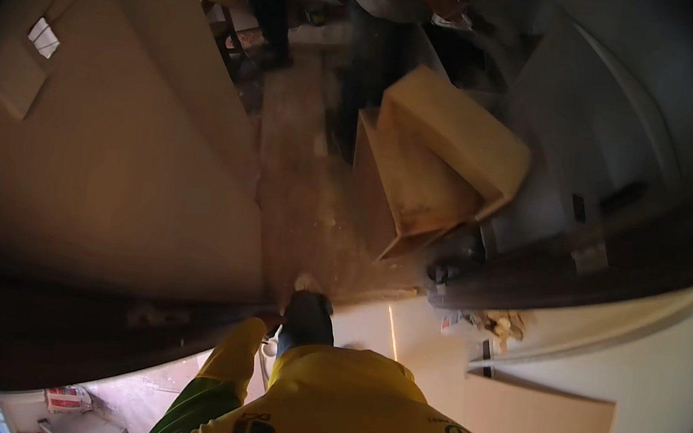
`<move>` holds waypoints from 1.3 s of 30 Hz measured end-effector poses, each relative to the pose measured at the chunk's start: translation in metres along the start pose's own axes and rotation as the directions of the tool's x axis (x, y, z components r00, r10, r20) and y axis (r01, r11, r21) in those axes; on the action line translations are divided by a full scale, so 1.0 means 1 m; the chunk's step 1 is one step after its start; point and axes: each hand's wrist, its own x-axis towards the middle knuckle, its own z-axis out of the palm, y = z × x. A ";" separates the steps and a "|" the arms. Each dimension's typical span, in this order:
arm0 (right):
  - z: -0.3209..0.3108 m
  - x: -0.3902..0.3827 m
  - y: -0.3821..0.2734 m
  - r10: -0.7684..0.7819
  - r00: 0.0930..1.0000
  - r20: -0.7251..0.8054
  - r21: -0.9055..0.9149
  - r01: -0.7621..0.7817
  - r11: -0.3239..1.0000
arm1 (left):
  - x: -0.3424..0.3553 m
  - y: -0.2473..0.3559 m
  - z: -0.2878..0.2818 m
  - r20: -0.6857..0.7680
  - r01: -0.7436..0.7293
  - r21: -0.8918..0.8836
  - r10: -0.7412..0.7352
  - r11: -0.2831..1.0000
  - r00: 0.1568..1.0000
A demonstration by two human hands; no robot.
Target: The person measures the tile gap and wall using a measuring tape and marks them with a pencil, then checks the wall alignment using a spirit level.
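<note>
Brown box apparently stands tilted beside the floor's right edge, where one too wide step could knock it, while the left hand's fingers I cannot tell, right hand unseen.

- Straight ahead of the left hand's dimly seen fingers, a way runs over the dusty floor.
- Left of the fingers, a dark frame stands in the way; whether they touch it cannot be told. Past it, a broad brown panel bars that side.
- Ahead and right of them, an open tan box narrows the way.
- Far ahead, two people obstruct it.
- Just right of the fingers, the wearer's leg blocks sideways reach.
</note>
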 end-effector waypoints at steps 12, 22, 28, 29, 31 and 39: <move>-0.052 0.145 -0.312 0.137 0.990 -0.023 -0.048 -0.138 0.989 | 0.159 0.172 -0.215 0.081 0.064 0.529 -0.126 0.846 0.989; -0.060 0.251 -0.553 0.142 0.990 0.014 -0.032 -0.141 0.989 | 0.254 0.407 -0.417 -0.125 0.082 -0.106 -0.095 0.991 0.988; -0.080 0.358 -0.718 0.101 0.982 0.161 -0.336 -0.042 0.941 | 0.364 0.484 -0.513 -0.007 0.125 0.121 -0.125 0.985 0.992; -0.090 0.379 -0.750 0.090 0.974 0.209 -0.448 0.013 0.894 | 0.377 0.497 -0.528 0.003 -0.017 0.255 0.017 0.967 1.000; -0.115 0.437 -0.789 0.038 0.927 0.374 -0.642 0.229 0.732 | 0.406 0.553 -0.564 0.065 -0.182 0.406 0.171 0.895 0.983; -0.147 0.431 -1.063 -0.095 0.991 -0.096 0.143 0.109 0.984 | 0.536 0.689 -0.721 0.070 0.032 0.122 -0.041 0.992 0.997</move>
